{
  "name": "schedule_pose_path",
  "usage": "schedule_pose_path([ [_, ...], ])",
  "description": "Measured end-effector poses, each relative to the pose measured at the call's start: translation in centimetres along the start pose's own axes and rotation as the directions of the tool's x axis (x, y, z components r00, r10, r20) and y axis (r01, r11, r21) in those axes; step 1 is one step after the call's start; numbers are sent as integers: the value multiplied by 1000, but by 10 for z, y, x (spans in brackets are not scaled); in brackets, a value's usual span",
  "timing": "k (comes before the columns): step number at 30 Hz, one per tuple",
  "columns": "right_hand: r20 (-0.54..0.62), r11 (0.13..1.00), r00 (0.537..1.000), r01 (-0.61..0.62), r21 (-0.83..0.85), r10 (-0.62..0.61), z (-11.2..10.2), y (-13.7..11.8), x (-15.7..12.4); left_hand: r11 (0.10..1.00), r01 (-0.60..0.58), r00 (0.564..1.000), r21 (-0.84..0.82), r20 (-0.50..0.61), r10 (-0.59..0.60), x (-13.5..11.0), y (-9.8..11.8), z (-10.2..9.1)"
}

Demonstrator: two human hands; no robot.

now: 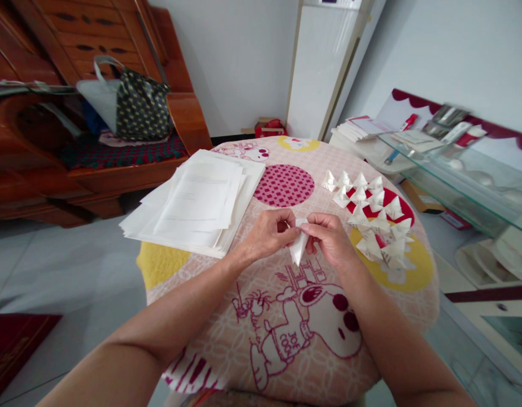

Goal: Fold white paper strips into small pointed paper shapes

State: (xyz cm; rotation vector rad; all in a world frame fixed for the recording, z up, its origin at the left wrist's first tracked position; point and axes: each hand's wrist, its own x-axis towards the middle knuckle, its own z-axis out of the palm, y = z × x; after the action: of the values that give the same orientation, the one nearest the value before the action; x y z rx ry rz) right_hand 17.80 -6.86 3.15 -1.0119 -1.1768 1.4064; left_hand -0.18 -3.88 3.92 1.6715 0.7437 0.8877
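Between my hands, above the middle of the cloth-covered table, is a small piece of folded white paper [299, 249] with its narrow tip pointing down towards me. My left hand [273, 232] pinches its upper left side between thumb and fingers. On the upper right side, my right hand [329, 233] pinches the same paper, thumb in front. The top of the fold is partly covered by my fingers. To the right stand several folded paper pieces [360, 195] with pointed tips, in rough rows. A stack of loose paper sheets [201, 195], some printed, lies to the left.
The round table wears a pink patterned cloth [227, 350] with cartoon figures. At right stands a glass-topped cabinet [464, 175] bearing papers and small items. A wooden bench [138, 164] with a dark patterned bag [142, 107] is at left. A tall white unit [322, 68] stands behind.
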Motion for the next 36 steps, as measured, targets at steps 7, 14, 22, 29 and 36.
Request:
schedule_pose_path([
  [7, 11, 1000, 1000, -16, -4, 17, -1, 0, 1, 1000, 7, 1000, 2, 23, -7, 0, 1, -2],
  [14, 1, 1000, 1000, 0, 3, 0, -4, -1, -1, 972, 130, 978, -196, 185, -93, 5, -4, -13],
  [22, -9, 998, 999, -43, 53, 44, -6, -6, 0, 957, 206, 947, -203, 287, -143, 5, -6, -18],
  [29, 6, 997, 999, -51, 56, 51, -8, -7, 1, 961, 154, 963, -228, 254, -94, 5, -4, -16],
  [36, -3, 997, 1000, -31, 72, 31, -8, -6, 1, 975, 66, 980, -211, 196, -24, 4, -3, -15],
])
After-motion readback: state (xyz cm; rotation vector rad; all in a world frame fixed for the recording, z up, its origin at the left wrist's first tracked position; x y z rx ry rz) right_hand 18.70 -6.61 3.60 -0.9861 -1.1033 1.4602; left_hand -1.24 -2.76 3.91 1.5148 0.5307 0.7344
